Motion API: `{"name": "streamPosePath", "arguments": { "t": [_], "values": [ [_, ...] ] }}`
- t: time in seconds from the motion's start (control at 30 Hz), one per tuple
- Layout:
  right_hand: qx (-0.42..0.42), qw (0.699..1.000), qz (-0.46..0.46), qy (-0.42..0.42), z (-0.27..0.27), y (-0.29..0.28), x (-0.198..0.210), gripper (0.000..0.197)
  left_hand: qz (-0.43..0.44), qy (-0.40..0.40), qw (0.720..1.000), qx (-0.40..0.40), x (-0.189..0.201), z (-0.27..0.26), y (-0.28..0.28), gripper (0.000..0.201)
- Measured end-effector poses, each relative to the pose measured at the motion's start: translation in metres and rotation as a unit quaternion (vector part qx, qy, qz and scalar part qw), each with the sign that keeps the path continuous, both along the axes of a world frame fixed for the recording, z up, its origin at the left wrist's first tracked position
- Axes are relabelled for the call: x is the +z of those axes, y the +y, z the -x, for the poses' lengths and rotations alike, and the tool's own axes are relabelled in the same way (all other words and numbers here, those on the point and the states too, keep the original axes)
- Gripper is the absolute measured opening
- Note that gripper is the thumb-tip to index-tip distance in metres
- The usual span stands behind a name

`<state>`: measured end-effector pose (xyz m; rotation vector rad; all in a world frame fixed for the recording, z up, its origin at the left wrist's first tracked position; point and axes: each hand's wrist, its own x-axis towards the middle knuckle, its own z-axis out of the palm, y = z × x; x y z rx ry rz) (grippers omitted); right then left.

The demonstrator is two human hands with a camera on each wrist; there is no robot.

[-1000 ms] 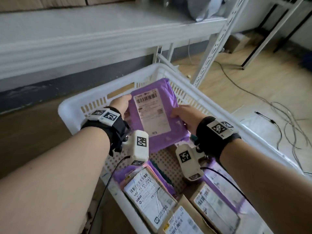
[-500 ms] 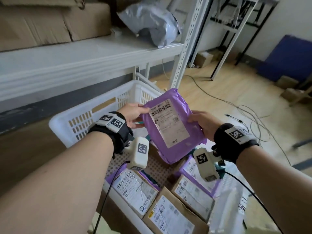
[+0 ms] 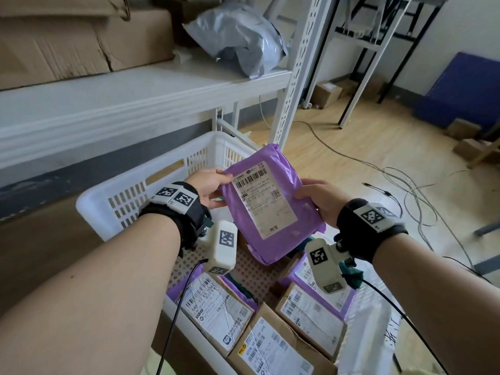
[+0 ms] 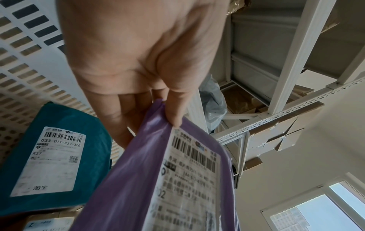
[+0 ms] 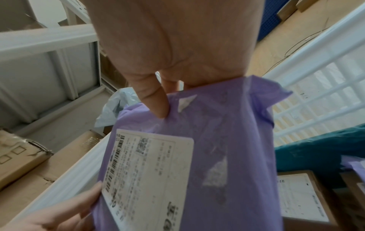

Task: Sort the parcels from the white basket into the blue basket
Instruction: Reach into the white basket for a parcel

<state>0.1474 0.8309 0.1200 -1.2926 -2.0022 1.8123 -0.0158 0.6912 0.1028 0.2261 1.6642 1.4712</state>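
Observation:
A purple parcel (image 3: 273, 204) with a white shipping label hangs above the white basket (image 3: 151, 185), label facing up. My left hand (image 3: 213, 185) pinches its left edge, thumb on top (image 4: 173, 106). My right hand (image 3: 319, 198) pinches its right edge, thumb pressed on the purple film (image 5: 156, 100). The same purple parcel (image 4: 158, 179) fills the lower half of the left wrist view and also the right wrist view (image 5: 217, 148). Inside the basket lie a teal parcel (image 4: 57, 156), purple bags and brown cartons (image 3: 270, 347). A blue basket (image 3: 460, 87) stands on the floor at the far right.
A white metal shelf (image 3: 135, 104) with cardboard boxes and a grey bag (image 3: 238, 36) stands behind the basket. Cables (image 3: 405, 190) trail over the wooden floor to the right. Small cartons (image 3: 465, 136) sit near the blue basket.
Both hands have lifted the purple parcel up out of the white basket and carried it a little to the right. The view has swung up and right, bringing the blue basket into sight.

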Motion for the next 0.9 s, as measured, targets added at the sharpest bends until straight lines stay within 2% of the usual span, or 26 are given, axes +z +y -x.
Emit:
{"name": "streamPosePath", "arguments": {
  "t": [0.2,0.4,0.57,0.67,0.9],
  "values": [
    [0.015,1.0,-0.005,-0.002,0.006,0.002,-0.004,0.03,-0.006,-0.011,1.0,0.014,-0.002,0.004,-0.001,0.006],
    [-0.019,0.999,-0.04,0.031,0.002,0.018,0.0,0.022,-0.041,-0.004,0.989,0.142,-0.009,0.022,0.0,0.002],
    [-0.028,0.999,-0.004,0.035,-0.003,0.024,-0.001,0.016,-0.016,-0.022,0.979,0.203,-0.022,0.039,-0.002,0.029],
    [-0.026,0.999,0.028,0.028,0.007,0.018,-0.009,0.021,-0.003,-0.017,0.977,0.212,-0.03,0.039,0.0,0.026],
    [-0.065,0.995,0.059,0.049,0.035,0.016,-0.048,0.008,0.018,-0.003,0.97,0.243,-0.06,0.052,0.002,0.028]
  ]
}}
